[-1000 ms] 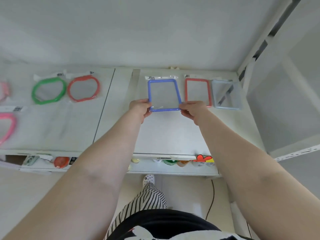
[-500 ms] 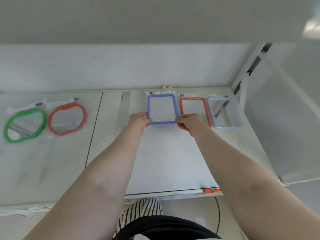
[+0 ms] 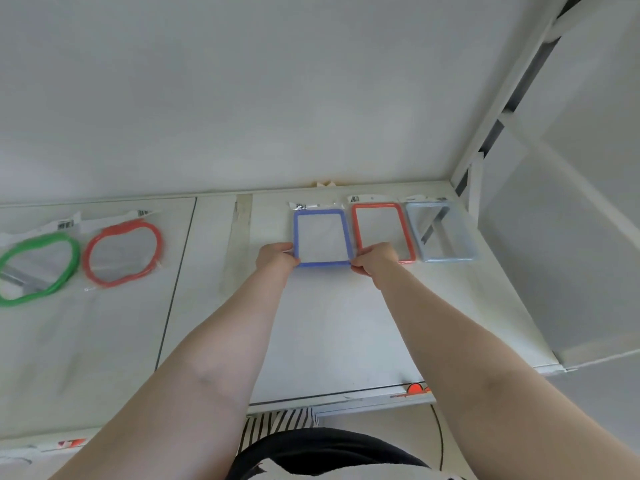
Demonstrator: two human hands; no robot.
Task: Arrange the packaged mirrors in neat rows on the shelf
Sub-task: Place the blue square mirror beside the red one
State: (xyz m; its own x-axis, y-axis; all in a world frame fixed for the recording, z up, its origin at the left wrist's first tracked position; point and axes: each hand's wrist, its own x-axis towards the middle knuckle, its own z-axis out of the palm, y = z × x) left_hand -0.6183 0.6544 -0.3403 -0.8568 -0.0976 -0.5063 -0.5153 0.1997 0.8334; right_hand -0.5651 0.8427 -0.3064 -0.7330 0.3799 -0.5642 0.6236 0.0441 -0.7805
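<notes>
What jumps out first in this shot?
Both hands, left and right, pinch the near corners of a blue mirror at the back of the white shelf. It lies beside a red mirror and a pale blue mirror in a row. Far left lie two round packaged mirrors, green and red-orange.

Two bare forearms stretched forward from the bottom corners, drawing closer together toward the hands. Left hand [image 3: 277,257] with fingers curled, pinching the near left corner of a blue mirror [image 3: 321,237], knuckles up. Right hand [image 3: 375,258] likewise curled, pinching the near right corner, thumb tucked under toward the near edge. Both wrists straight and level with each other, the two hands set apart by the frame's near edge. Elbows out of view below.
</notes>
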